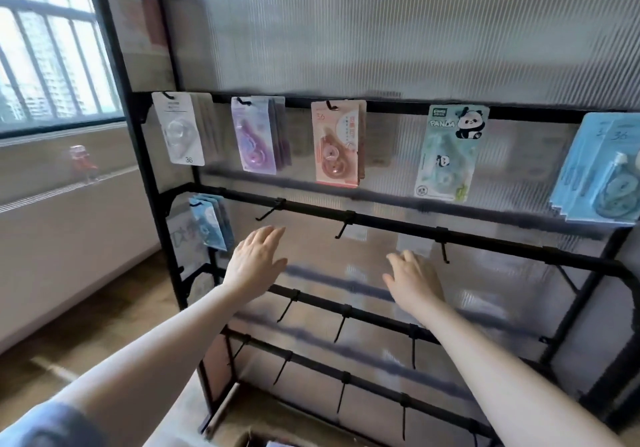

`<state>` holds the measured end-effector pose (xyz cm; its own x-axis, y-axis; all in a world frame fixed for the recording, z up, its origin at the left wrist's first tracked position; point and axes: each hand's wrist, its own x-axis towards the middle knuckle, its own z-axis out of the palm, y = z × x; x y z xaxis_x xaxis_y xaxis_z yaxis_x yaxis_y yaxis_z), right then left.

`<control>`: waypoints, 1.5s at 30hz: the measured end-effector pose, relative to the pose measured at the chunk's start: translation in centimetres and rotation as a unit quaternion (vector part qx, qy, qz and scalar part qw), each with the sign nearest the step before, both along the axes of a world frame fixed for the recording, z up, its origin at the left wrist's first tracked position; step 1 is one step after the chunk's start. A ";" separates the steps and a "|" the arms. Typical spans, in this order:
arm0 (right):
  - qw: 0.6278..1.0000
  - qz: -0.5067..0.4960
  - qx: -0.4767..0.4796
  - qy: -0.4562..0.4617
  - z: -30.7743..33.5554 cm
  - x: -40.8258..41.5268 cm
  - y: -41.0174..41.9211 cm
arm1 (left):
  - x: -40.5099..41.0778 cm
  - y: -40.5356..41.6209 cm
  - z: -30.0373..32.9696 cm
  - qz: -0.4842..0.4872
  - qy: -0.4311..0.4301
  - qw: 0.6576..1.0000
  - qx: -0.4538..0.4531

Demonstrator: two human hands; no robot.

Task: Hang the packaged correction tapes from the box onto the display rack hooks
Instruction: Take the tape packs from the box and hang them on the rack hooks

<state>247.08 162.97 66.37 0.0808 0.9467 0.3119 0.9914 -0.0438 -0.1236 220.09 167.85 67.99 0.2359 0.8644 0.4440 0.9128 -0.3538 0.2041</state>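
Note:
A black display rack (381,219) with ribbed translucent panels stands in front of me. On its upper rail hang packaged correction tapes: a white pack (178,128), a purple pack (254,135), a pink pack (337,141), a panda pack (448,152) and light blue packs (599,169) at the right edge. A blue pack (207,221) hangs at the left of the second rail. Bare hooks (272,209) line the lower rails. My left hand (256,259) and my right hand (412,278) are both held out before the rack, fingers relaxed, holding nothing. The corner of a box (256,441) shows at the bottom edge.
A barred window (52,48) and a low white ledge (69,187) with a small red object (81,162) lie to the left. Wooden floor (104,325) runs beside the rack.

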 end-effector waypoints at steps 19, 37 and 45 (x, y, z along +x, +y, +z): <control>0.992 0.003 -0.126 0.011 -14.5 -19.7 5.5 | -17.8 5.9 -16.5 0.009 -0.005 0.990 -0.138; 0.944 -0.014 -0.330 0.011 -39.2 -19.4 4.6 | -21.1 3.3 -42.6 0.014 0.074 0.924 -0.375; 0.916 -0.024 -0.399 0.009 -49.2 -17.6 1.0 | -19.5 0.4 -51.4 -0.012 0.063 0.907 -0.417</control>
<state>229.45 163.98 17.13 0.1276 0.8676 -0.4806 0.9840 -0.1716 -0.0486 200.55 168.23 16.63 0.2632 0.8814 -0.3922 0.9411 -0.1452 0.3054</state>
